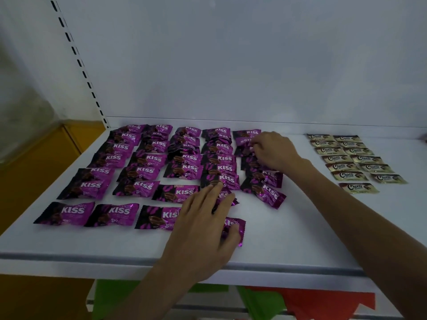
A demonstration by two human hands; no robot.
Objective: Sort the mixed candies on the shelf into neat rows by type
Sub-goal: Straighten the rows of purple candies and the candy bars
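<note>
Left hand (205, 218) open, fingers flat on the purple packets. The stray KISS packet (239, 222) lies under its thumb on the shelf (300, 227), long axis skewed against the crosswise front row to that hand's left. Left hand nearer; right hand (275, 148) lies beyond it, fingers curled on the fifth column, and I cannot tell if it grips. KISS packets (147, 159): five columns, about thirty-five, overlaps hiding some. Choco packets (342, 166), right of the right hand: thirteen, seven plus six.
</note>
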